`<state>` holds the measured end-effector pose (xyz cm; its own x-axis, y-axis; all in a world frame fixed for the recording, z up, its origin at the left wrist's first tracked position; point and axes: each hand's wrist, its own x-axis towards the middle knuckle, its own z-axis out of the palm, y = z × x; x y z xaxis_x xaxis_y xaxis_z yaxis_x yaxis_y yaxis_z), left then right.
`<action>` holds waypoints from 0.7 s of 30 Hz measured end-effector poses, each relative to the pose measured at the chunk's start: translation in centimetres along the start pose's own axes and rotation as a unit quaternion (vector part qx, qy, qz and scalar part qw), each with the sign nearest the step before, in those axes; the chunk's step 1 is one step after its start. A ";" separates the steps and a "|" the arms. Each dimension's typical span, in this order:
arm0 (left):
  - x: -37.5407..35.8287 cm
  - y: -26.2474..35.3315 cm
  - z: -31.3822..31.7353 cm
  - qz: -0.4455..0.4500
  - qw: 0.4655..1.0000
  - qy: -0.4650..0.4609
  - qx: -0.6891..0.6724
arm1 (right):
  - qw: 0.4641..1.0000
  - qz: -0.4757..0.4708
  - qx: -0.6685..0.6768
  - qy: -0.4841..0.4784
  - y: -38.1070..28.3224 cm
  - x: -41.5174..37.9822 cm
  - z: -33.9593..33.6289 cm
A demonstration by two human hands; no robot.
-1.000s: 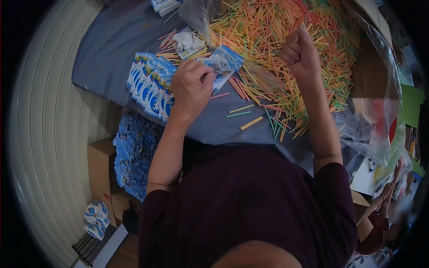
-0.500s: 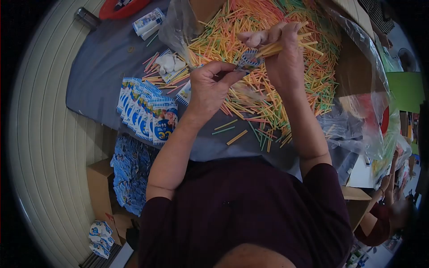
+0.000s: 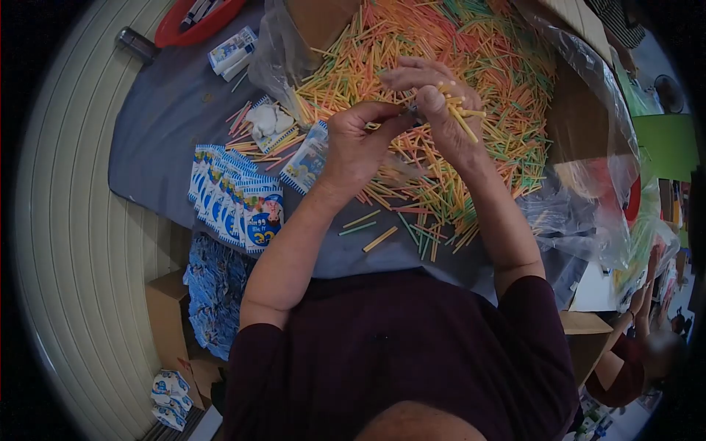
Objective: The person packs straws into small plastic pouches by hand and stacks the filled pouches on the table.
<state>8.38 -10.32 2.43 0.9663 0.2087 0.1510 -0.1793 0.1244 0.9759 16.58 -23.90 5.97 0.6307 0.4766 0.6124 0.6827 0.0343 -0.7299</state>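
1. Yellow sticks (image 3: 462,117) sit bunched in my right hand (image 3: 441,121), the grip closed round them above the big loose pile of coloured sticks (image 3: 471,59).
2. My left hand (image 3: 353,147) pinches something small against the right fingertips; a packet, I think, but it is mostly hidden.
3. Risk, as I judge it: the bundle is uneven, so a slack squeeze could let sticks slide back into the pile.
4. Blue printed packets (image 3: 235,198) lie fanned on the grey surface (image 3: 169,110); the nearest seems to show "99", the rest too small to read.
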 end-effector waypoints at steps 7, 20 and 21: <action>2.0 -0.3 0.2 -0.028 0.995 -0.020 -0.097 | 0.980 0.156 0.087 -0.085 0.7 0.9 -1.1; 0.9 1.6 1.0 -0.014 0.985 -0.112 -0.133 | 0.959 0.179 0.217 0.030 0.3 1.2 0.4; 0.1 1.5 1.2 -0.015 0.985 -0.108 -0.131 | 0.951 0.192 0.235 0.058 0.2 1.1 0.7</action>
<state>8.43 -11.24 4.12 0.9836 -0.0068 0.1803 -0.1643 0.3802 0.9102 17.15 -22.72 6.26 0.8552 0.4347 0.2822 0.1702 0.2788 -0.9452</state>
